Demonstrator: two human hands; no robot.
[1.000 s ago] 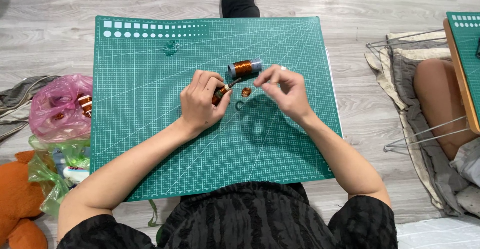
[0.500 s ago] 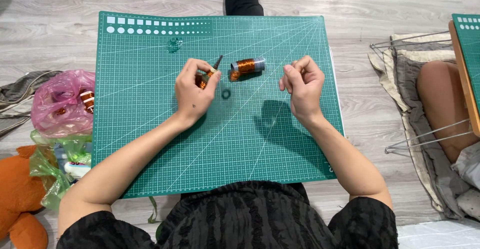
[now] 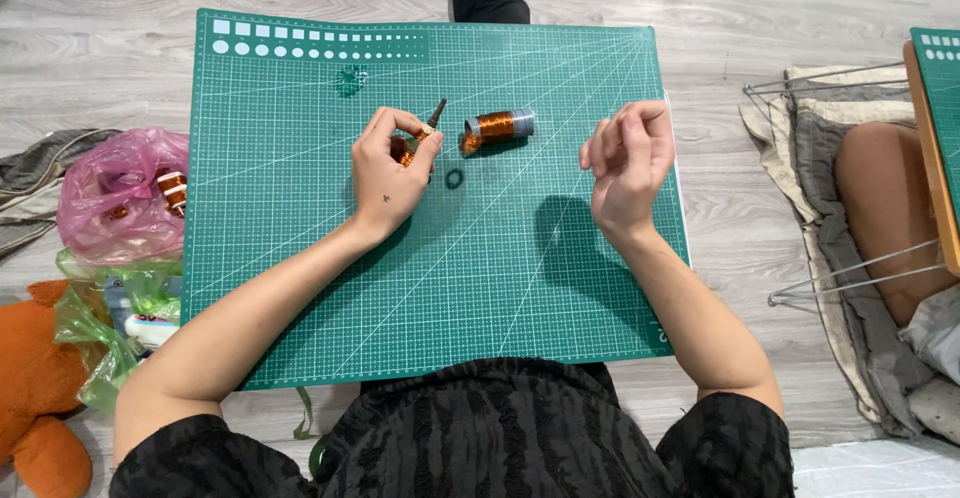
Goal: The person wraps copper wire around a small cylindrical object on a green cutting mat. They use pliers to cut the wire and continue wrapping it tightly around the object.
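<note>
Head view: left hand (image 3: pixel 388 170) pinching a small tool (image 3: pixel 433 118), right hand (image 3: pixel 628 163) loosely curled, empty.

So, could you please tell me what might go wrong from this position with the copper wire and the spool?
The spool of copper wire lies on its side on the cutting mat, so a pull could roll it. The left hand pinches a small copper piece and a thin tool with its tip up near the fingers, so a slip might prick. The small dark ring lies loose and could get knocked away.
</note>
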